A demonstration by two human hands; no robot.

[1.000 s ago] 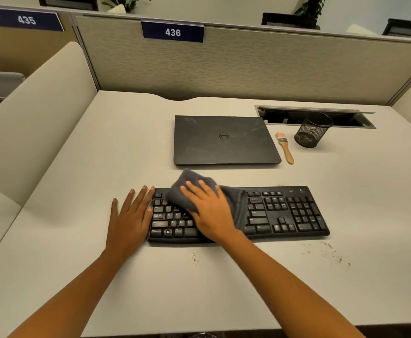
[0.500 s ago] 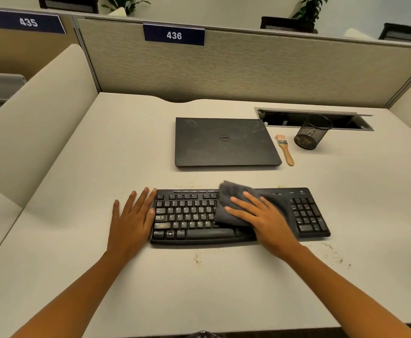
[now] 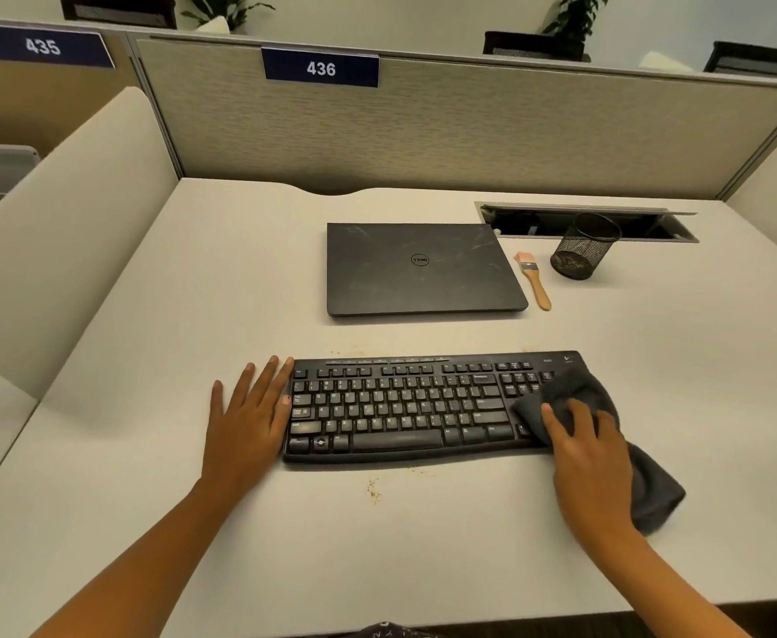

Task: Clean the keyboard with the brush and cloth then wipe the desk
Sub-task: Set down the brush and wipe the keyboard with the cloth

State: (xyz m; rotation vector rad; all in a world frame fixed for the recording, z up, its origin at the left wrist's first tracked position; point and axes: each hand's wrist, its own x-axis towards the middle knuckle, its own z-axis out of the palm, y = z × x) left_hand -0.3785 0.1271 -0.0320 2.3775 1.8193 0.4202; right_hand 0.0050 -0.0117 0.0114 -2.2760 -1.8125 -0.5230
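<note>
Cloth (image 3: 653, 492), surely soft and limp, bunches under my right hand (image 3: 593, 462), fingers curled gripping its middle over the keyboard (image 3: 400, 407) at lower right of frame, while my left hand (image 3: 248, 421) lies flat, steadying the probably light board's left end.

A black full-size keyboard (image 3: 400, 407) lies flat mid-table (image 3: 193, 292), dusty, its long side running 9 to 3 o'clock. A dark grey cloth (image 3: 653, 490) is bunched over its 3 o'clock end and trails onto the table. A wooden-handled brush (image 3: 534, 280) lies flat at 1 o'clock. Crumbs (image 3: 372, 490) speckle the table at 6 o'clock of the keyboard.
</note>
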